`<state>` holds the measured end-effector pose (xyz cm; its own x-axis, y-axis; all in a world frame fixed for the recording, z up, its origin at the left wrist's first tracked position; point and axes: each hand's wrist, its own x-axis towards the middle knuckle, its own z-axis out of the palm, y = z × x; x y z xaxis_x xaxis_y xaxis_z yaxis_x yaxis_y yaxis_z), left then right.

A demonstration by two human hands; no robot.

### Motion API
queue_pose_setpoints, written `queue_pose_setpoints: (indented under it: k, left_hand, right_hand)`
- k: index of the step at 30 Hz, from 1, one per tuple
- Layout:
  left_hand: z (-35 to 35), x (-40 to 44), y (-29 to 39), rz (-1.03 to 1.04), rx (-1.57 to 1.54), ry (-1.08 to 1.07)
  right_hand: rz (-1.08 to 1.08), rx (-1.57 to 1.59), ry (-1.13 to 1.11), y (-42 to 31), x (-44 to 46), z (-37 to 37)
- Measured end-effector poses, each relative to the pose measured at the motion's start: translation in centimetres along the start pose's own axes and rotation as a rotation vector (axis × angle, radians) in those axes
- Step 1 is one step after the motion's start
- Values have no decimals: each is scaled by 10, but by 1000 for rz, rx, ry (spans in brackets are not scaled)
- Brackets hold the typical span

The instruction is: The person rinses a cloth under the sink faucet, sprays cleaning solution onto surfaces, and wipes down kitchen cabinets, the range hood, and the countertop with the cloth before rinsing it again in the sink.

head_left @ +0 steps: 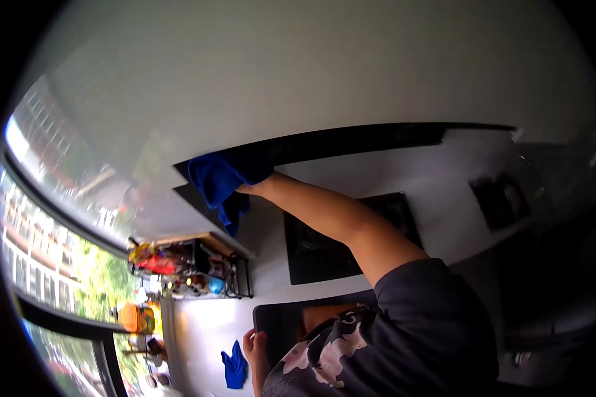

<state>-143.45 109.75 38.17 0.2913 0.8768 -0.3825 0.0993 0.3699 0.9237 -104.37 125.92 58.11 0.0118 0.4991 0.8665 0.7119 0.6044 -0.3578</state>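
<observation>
My right hand point(248, 188) is up at the left end of the dark range hood edge point(351, 142), my arm stretched across the stove. It holds a blue cloth point(222, 178), which covers most of the fingers and hangs down below them. My left hand point(255, 345) is low, beside the rounded corner of a dark glossy panel point(275, 324). Its fingers are loosely bent, the thumb apart, and I see nothing in them. A second blue cloth or glove point(234, 367) lies on the white counter point(205, 331) next to this hand.
A black stove point(318, 255) is set into the counter under my right arm. A rack point(238, 274) with bottles and packets stands near the window. An orange-yellow container point(136, 317) is by the sill. A dark item point(500, 202) sits at the right.
</observation>
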Motion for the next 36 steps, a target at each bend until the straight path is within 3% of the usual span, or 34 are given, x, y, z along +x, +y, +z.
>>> queue_pose_setpoints:
  k: [1,4,5,7,9,12,13,15,16,18,20,22,23,25,27,30,31,33,34,35,36]
  left_hand:
    - [-1,7,-7,2,-11,-17]
    - [6,17,-20,-18,-18,-55]
    - [8,19,-22,-41,25,-90]
    - [21,28,-26,-84,78,-174]
    - [38,28,-24,-95,96,-171]
    - [57,35,-24,-104,178,-175]
    - [59,39,-28,-106,231,-207]
    - [69,46,-32,-93,273,-274]
    - [73,53,-34,-87,289,-289]
    - [79,57,-30,-148,276,-280]
    - [84,68,-30,-169,359,-273]
    - [75,81,-41,-191,329,-333]
    - [133,32,1,-111,343,-226]
    - [150,27,12,-53,421,-251]
    - [162,25,21,1,442,-284]
    - [174,21,36,-1,399,-369]
    - [174,20,38,10,396,-397]
    - [176,17,44,-12,402,-409]
    - [177,15,49,-7,425,-419]
    - [176,17,51,0,419,-423]
    - [176,19,53,38,403,-447]
  right_hand:
    - [28,-46,23,4,-9,-20]
    - [305,1788,-173,19,-43,-106]
    - [482,1151,-289,-7,-45,-159]
    - [583,771,-151,-36,-75,-253]
    - [586,1016,75,-27,-115,-313]
    - [705,532,134,-8,-175,-417]
    - [701,512,156,-6,-190,-445]
    - [90,-1015,91,-4,-220,-498]
    - [101,-1029,104,-6,-234,-525]
    - [108,-1509,124,-15,-257,-566]
    - [497,-1191,369,-44,-258,-591]
    - [444,-1151,580,-52,-266,-606]
    - [463,-1186,616,-36,-282,-617]
    - [341,-803,909,7,-304,-638]
    - [352,-565,1067,10,-292,-613]
    - [777,-1111,904,-4,-289,-586]
    - [1099,-1213,644,-6,-290,-586]
    - [1402,-1171,195,-4,-302,-594]
    - [1415,-1159,539,-12,-305,-566]
    - [1211,-1260,505,8,-347,-561]
    - [1455,-1129,387,-17,-333,-534]
